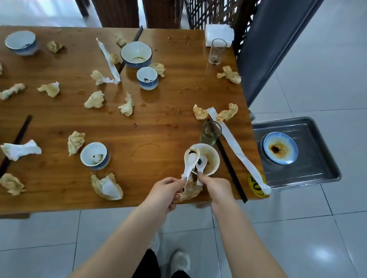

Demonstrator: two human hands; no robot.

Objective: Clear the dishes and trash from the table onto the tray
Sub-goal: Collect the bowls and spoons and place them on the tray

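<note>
**Wooden Counter: Nesting Spoons Before Transfer**

Left grip [166,191] pinches one spoon [190,160] by its handle, over the bowl [213,158] rim. Right grip [214,187] pinches a second spoon [200,166] lying in that bowl. Recommended: nest both spoons inside the bowl, then carry it level to the tray [312,175], beside the counter [157,115] on the right. Count: three spoons, six bowls, two glasses [217,51], one saucer [280,148] already on the tray.

Bright even daylight; floor [321,254] glare; soft focus; wide-angle edge bending.
</note>
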